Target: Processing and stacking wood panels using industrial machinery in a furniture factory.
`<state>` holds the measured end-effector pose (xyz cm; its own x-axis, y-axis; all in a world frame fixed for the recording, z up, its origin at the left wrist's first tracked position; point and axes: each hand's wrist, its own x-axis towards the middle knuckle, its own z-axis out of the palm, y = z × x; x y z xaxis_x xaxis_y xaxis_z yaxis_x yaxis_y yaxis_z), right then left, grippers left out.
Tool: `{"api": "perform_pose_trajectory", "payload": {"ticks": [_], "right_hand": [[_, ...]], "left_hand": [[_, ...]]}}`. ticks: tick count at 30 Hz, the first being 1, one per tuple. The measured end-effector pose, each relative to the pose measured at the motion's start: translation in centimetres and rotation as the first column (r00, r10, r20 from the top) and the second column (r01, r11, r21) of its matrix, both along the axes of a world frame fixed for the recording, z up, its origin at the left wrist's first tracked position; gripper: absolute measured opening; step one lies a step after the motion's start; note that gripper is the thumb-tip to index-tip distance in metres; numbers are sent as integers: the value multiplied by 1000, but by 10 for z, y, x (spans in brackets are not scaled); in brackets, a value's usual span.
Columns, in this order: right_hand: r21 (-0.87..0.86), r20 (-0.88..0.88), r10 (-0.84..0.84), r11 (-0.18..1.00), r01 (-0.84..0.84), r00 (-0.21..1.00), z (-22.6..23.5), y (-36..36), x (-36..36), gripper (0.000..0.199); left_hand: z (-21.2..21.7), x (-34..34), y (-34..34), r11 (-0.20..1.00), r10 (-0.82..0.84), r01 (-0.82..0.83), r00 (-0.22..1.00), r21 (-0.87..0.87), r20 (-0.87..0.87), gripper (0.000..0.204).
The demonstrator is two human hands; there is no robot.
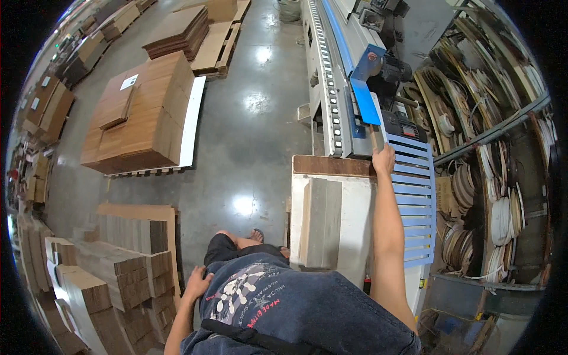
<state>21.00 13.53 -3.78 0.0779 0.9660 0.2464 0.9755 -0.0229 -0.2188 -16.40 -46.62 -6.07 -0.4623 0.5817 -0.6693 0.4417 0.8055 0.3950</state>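
My right arm reaches forward along the edge banding machine [331, 77], and my right hand [383, 158] is closed on the near end of a narrow wooden board [377, 137]. The board's far end goes in beside a blue guard plate [364, 103]. My left hand [198, 282] hangs at my side against my dark shirt, its fingers loosely apart with nothing in them. On the white-topped table [355, 204] in front of me lies a stack of narrow grey boards [321, 222]. A brown strip [334, 166] runs along that table's far edge.
A blue slatted rack [411, 207] stands right of my arm. Beyond it, shelves hold coiled edge banding [506, 219]. Stacked grey-brown boards [127, 266] stand close on my left. Farther off are a large brown panel stack [139, 115] and loaded pallets [222, 50] on the concrete floor.
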Motion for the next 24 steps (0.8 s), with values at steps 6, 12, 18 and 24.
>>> {"api": "perform_pose_trajectory", "payload": {"ticks": [6,12,18,24], "right_hand": [[-85,-43,-4,996,0,999,-12,-15,-3,45],[-109,-177,-47,994,28,983,-10,-96,42,43],[-86,-781,-340,889,-449,-524,21,-232,68,42],[-153,-945,-244,919,-363,-219,55,-330,46,45]], "left_hand": [[13,-10,7,993,-97,105,986,48,-136,62],[38,-51,47,990,-27,49,987,135,-156,58],[84,-33,131,919,-180,206,978,336,-107,56],[124,47,204,882,-352,3,668,471,655,56]]}}
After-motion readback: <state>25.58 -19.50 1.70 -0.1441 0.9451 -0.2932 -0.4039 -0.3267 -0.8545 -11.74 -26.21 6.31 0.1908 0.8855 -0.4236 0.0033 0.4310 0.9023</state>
